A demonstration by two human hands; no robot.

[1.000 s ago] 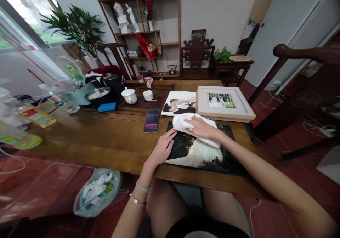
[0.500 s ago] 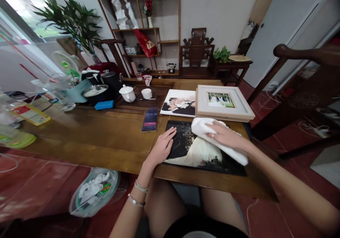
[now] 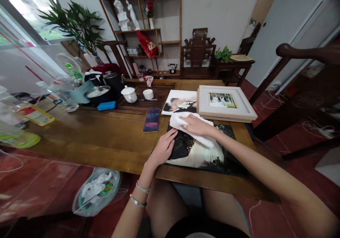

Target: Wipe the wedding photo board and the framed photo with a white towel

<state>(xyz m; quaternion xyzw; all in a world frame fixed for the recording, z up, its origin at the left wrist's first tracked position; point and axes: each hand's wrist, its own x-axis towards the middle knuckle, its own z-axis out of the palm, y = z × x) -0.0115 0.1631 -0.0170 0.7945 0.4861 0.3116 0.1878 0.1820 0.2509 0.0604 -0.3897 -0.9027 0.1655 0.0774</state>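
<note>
A single head-worn view looks from above the wearer's lap [image 3: 167,202], forward and down across the worktop [image 3: 106,135]; the hands [image 3: 163,146] appear close, the shelf [image 3: 170,42] farther off, beyond the worktop.

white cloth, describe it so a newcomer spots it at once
On the wooden table, find the dark picture nearest the camera. Across its far side, under the right hand, lies the white cloth, soft and thick unlike that flat picture.

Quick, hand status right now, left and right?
Left hand: open, holding nothing, fingers resting at the left edge of the dark picture.
Right hand: holding the white cloth on the picture.
</note>
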